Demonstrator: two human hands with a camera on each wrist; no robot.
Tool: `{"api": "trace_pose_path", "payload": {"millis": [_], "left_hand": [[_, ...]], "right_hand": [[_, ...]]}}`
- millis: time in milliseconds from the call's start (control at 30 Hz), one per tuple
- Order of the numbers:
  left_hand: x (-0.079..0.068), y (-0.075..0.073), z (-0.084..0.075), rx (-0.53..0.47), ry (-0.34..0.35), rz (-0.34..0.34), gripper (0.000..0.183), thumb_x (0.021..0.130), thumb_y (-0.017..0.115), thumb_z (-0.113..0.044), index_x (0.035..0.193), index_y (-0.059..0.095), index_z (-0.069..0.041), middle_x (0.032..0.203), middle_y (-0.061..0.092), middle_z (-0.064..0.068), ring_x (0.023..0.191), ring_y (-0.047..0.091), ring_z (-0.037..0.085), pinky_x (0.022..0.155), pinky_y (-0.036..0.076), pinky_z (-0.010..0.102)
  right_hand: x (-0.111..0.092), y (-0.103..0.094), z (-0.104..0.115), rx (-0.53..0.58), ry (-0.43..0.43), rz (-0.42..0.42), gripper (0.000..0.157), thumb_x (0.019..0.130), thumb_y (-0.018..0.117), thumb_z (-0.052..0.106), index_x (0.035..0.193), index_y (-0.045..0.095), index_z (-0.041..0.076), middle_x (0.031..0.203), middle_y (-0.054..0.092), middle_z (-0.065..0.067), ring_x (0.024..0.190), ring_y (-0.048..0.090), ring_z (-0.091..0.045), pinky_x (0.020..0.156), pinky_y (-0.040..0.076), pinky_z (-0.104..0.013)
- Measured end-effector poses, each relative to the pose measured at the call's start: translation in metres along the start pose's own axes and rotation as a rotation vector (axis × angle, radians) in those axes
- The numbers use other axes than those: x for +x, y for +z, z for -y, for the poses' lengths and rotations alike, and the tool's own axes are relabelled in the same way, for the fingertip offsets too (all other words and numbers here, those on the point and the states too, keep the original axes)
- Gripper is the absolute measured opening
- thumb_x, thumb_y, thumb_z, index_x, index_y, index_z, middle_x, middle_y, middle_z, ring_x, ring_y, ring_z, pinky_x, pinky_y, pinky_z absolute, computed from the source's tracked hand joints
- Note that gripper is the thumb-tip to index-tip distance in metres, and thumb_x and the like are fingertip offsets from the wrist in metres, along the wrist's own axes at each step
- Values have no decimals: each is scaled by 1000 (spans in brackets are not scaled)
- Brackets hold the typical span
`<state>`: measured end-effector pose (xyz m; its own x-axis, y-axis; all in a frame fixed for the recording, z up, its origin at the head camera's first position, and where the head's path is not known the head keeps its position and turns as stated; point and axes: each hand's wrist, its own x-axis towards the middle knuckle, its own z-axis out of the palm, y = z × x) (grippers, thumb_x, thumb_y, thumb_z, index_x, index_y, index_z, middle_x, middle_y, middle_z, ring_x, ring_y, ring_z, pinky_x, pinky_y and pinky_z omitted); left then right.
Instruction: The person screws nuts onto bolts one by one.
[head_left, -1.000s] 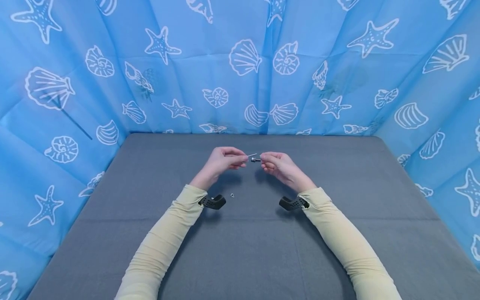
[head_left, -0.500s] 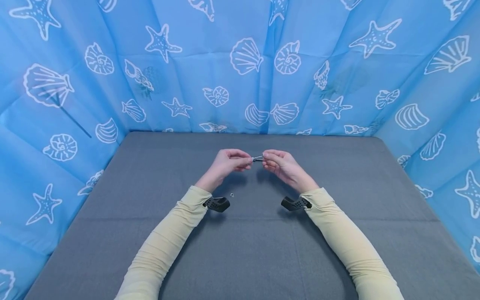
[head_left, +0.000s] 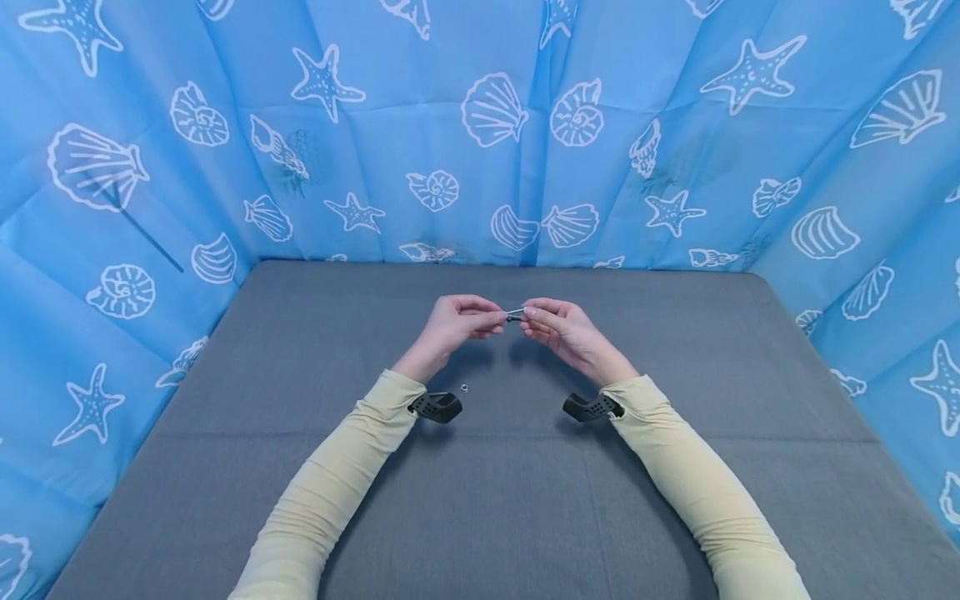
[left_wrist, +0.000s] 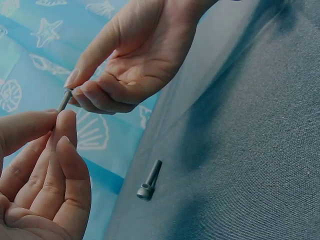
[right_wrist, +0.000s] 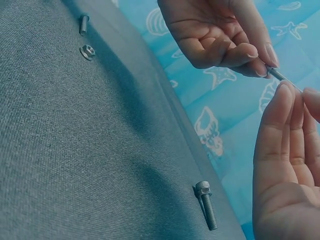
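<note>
My left hand (head_left: 455, 331) pinches a thin metal screw (left_wrist: 63, 102) between thumb and fingertips, above the far middle of the table. The screw's other end reaches the fingertips of my right hand (head_left: 564, 332). A small nut-like piece (left_wrist: 69, 92) shows where those right fingers pinch, mostly hidden by them. On the cloth below the hands lies a larger cap-head bolt (right_wrist: 206, 205) with a nut up by its head. In the head view, that bolt shows partly in the gap between the hands.
A loose flanged nut (right_wrist: 87, 52) and another short bolt (right_wrist: 84, 24) lie on the grey cloth (head_left: 495, 500), nearer the body by the left wrist. Black bands (head_left: 437, 407) sit on both wrists. A blue shell-print curtain (head_left: 420, 108) rises behind the table.
The left hand has moved slightly right, closing the gap between the hands. The screw's free end, which stood clear before, now meets the right fingertips. The right hand barely shifted.
</note>
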<state>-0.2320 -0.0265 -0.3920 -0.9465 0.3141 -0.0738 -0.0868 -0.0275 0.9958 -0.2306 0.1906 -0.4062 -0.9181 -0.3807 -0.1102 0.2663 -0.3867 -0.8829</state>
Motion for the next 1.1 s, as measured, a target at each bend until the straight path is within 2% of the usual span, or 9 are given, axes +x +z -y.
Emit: {"api": "trace_pose_path", "payload": {"millis": [133,333,500,733,833,967,1100], "left_hand": [[0,0,1,9,2,-9,19,85,75,-15,97,71,-2,90,71,13,82,70,22,91,47,57],[0,1,1,24,7,-13,19,85,75,-15,97,71,-1,89,71,13,81,71,22,89,49,56],[0,1,-1,29,21,-8,18,84,76,-15,96,72,-1,87,72,13,81,71,23,88,49,57],[2,1,-1,55,19,-13,19,83,77,-15,96,72,-1,85,72,12,80,71,22,86,51,55],[2,1,-1,58,24,-11,19,83,77,-14,96,72,-1,85,72,12,79,71,22,86,50,55],[2,0,1,53,30,-6,18,83,77,-14,95,72,-1,85,72,12,80,71,22,87,50,55],[2,0,3,39,39,-4,19,83,77,-14,96,71,0,86,72,12,81,71,22,87,50,55]], "right_hand": [[-1,-1,0,-34,-18,4,25,95,59,3,114,55,-11,92,68,-11,82,67,-16,83,55,-32],[-3,0,-1,-132,-97,-8,37,94,60,1,121,47,-21,91,70,-9,82,68,-17,84,55,-34],[-3,0,0,-242,-182,-28,35,91,64,1,116,52,-21,91,70,-10,81,69,-16,88,52,-42],[-3,-2,2,-425,-295,-13,27,89,67,1,109,60,-16,94,70,-11,83,69,-18,81,56,-38],[-4,-2,2,-470,-339,-3,27,88,68,1,107,61,-17,95,70,-12,84,69,-21,80,56,-37],[-5,-1,2,-475,-345,-5,28,88,68,2,107,61,-17,95,70,-13,84,69,-21,80,57,-37],[-6,0,3,-473,-303,-19,31,89,67,4,109,59,-18,94,70,-13,82,69,-19,79,57,-36]]}}
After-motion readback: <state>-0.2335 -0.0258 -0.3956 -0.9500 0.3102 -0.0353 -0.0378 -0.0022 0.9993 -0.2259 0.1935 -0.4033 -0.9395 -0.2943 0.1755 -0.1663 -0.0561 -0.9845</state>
